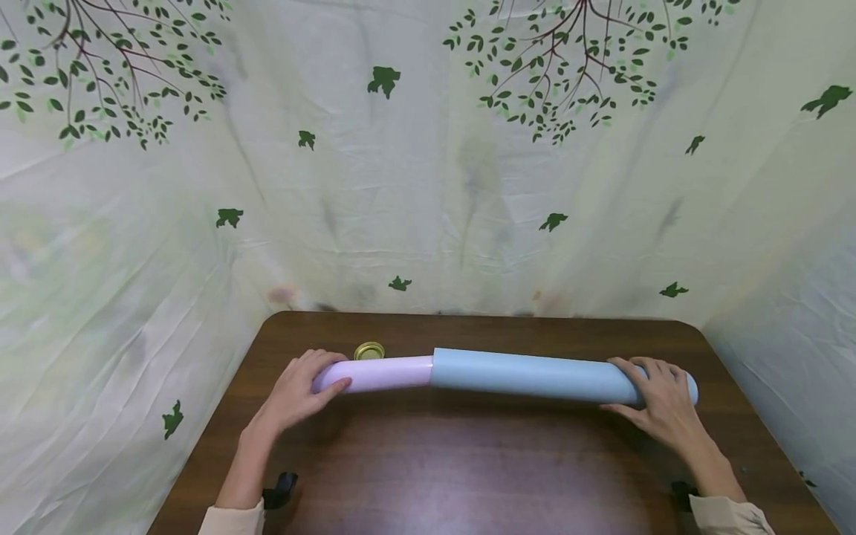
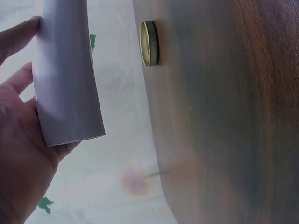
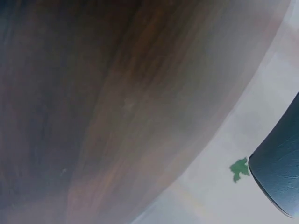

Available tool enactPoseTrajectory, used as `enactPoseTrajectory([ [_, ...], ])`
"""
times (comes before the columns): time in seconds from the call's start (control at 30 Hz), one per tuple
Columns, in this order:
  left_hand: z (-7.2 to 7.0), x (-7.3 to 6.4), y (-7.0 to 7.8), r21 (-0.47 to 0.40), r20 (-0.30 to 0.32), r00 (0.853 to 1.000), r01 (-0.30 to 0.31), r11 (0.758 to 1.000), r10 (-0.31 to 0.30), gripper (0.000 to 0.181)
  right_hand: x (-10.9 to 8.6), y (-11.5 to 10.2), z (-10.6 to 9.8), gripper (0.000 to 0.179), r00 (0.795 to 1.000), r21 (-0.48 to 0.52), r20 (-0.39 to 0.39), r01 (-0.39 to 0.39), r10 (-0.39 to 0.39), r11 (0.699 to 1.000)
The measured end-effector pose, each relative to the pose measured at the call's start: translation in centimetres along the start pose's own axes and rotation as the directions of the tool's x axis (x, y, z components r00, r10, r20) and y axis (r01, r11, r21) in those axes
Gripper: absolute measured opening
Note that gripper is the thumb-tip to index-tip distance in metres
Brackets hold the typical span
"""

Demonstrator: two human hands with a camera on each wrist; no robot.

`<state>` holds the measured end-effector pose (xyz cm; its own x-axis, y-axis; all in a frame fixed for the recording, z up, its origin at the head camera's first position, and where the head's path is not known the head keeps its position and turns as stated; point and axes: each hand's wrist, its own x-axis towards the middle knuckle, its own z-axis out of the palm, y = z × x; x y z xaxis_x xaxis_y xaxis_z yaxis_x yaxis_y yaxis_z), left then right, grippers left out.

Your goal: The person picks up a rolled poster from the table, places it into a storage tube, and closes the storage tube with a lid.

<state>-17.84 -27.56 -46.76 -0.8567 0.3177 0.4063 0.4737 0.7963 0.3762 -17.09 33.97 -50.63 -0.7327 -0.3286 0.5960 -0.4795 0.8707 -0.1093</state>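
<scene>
A lilac roll [image 1: 388, 374], seemingly of paper, meets a wider light-blue roll [image 1: 521, 374], its inner end hidden at the blue one's edge. Both are held up over the table as one long tube. My left hand [image 1: 301, 390] grips the lilac roll's left end, thumb in front and fingers behind. Close by, the left wrist view shows that lilac end [image 2: 70, 88] against my palm [image 2: 23, 149]. My right hand [image 1: 658, 401] grips the blue roll near its right end. Only the blue end [image 3: 280, 163] shows in the right wrist view; the hand is outside it.
A shallow round gold-rimmed object [image 1: 369, 351], perhaps a lid or tape roll, lies on the brown wooden table [image 1: 468, 468] behind the lilac roll. Pale cloth [image 1: 428, 186] printed with leaves hangs behind the table and at its sides. Dark straps sit at both wrists.
</scene>
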Motion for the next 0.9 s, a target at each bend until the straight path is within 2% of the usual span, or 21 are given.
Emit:
enactPoseTrajectory([
  [0.27,0.4,0.8,0.8,0.013,0.003,0.999,-0.046,0.999,0.046,0.037,0.0,-0.6,0.2,0.084,1.000,0.019,-0.002,0.013,-0.013,1.000],
  [0.53,1.5,0.9,1.9,0.035,-0.005,0.997,-0.081,0.996,0.081,0.043,0.2,-1.3,0.6,0.085,0.999,0.027,0.012,0.040,-0.041,0.999],
  [0.7,2.3,1.0,2.5,0.045,-0.007,0.996,-0.086,0.995,0.086,0.046,0.2,-1.8,0.5,0.086,0.999,0.025,0.010,0.040,-0.040,0.999],
  [0.9,3.2,1.3,3.1,0.072,-0.039,0.995,-0.090,0.993,0.093,0.049,0.2,-2.0,0.4,0.083,0.999,0.027,0.005,0.052,-0.052,0.998],
])
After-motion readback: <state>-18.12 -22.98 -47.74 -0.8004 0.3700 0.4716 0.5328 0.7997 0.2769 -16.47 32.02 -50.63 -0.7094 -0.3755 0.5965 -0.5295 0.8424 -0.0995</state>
